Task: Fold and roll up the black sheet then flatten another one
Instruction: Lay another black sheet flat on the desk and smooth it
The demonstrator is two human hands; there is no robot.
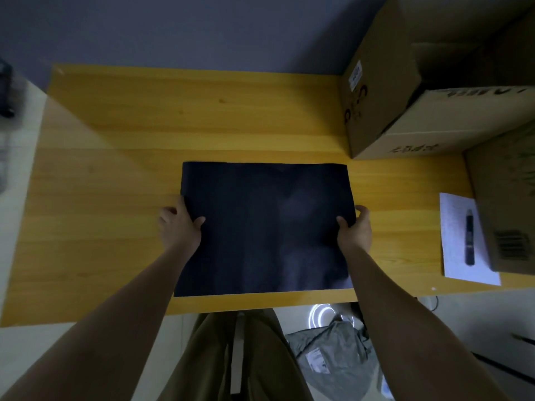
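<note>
A black sheet lies spread flat on the yellow wooden table, near the front edge and a little right of centre. My left hand grips its left edge, thumb on top and fingers curled under. At the right edge my right hand holds the sheet the same way. Both hands sit about halfway along the sides. No second sheet is in view.
Cardboard boxes are stacked at the table's back right, and another box stands along the right edge. A white paper with a dark pen on it lies beside it. A grey bag lies on the floor below.
</note>
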